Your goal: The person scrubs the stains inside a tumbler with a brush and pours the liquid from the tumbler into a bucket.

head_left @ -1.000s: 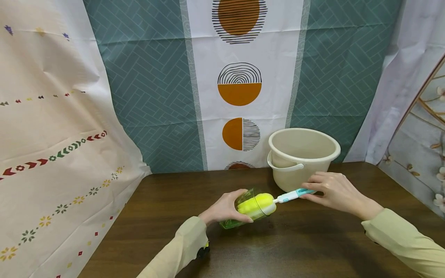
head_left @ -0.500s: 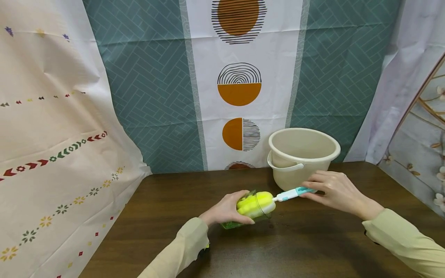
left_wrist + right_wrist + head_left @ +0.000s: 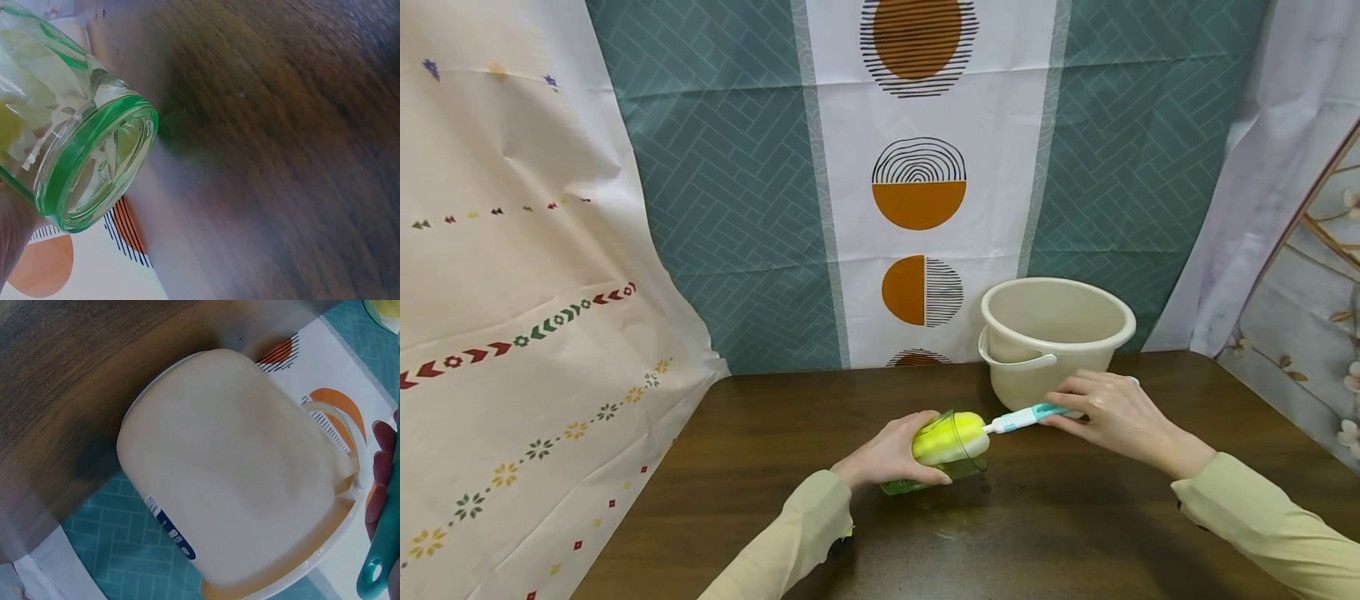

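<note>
Over the middle of the bench point(image 3: 760, 467), to the near left of the bucket point(image 3: 1022, 379), a brush point(image 3: 979, 432) ran into the mouth of a glass point(image 3: 961, 468), and the two lay nearly on one line. That shared line seemed the thing to mind: it sloped from the glass's base at the near left up to the handle point(image 3: 1018, 419) at the far right, so any push or pull would have to follow it. The left grip point(image 3: 889, 454) was curled round the glass and opened to its width, thumb along the near side and fingers on the far side. The right grip point(image 3: 1108, 414) was drawn almost closed, thumb and fingertips pinching the teal end of the handle, just on the near side of the bucket. The left was the nearer to the sponge point(image 3: 951, 439), which sat mostly inside the glass with its rounded end beyond the rim.

The sponge was plump, bright yellow above and white below, on a thin white neck; the handle was white, turning teal toward a holed tip. The glass was clear and green-tinted, its thick base greenest in the left wrist view. Whether that base touched the bench was hard to tell there.
</note>
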{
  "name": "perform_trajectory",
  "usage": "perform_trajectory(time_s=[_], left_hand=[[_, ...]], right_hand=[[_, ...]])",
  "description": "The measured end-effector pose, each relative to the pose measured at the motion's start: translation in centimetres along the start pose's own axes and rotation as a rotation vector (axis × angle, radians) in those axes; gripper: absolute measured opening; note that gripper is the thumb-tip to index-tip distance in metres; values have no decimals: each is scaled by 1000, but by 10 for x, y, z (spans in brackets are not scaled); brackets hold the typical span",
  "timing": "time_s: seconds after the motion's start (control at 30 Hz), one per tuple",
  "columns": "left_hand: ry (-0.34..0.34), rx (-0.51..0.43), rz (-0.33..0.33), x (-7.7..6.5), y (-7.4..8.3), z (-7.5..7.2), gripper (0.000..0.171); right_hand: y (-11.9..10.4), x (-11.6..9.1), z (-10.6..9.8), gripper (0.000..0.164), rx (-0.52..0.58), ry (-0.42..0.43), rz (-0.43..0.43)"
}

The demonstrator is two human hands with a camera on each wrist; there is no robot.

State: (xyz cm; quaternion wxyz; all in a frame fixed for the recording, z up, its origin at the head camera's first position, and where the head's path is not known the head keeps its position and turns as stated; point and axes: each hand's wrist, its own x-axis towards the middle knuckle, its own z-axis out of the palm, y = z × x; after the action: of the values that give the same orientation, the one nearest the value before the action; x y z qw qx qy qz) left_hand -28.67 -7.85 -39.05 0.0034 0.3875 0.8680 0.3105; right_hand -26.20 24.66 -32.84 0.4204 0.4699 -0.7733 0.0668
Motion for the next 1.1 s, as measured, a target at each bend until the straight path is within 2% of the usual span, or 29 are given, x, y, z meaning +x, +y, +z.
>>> perform_trajectory(time_s=[0.17,0.43,0.63,0.8,1.1], left_hand=[[4,10,-4,-1,1,0,87],[8,39,-16,-2,1,0,88],[0,36,3,-1,2,-1,80],[-14,39,-28,-2,3,-2,84],[-37,34,-72,-1,4,-2,86]], right_hand=[[-3,-1,4,46,7,-30,24],[-4,-3,8,42,28,-17,-14],[-5,-1,6,42,25,-45,-31],[-5,-1,2,40,44,-68,-20],[0,3,-3,40,28,8,-20]])
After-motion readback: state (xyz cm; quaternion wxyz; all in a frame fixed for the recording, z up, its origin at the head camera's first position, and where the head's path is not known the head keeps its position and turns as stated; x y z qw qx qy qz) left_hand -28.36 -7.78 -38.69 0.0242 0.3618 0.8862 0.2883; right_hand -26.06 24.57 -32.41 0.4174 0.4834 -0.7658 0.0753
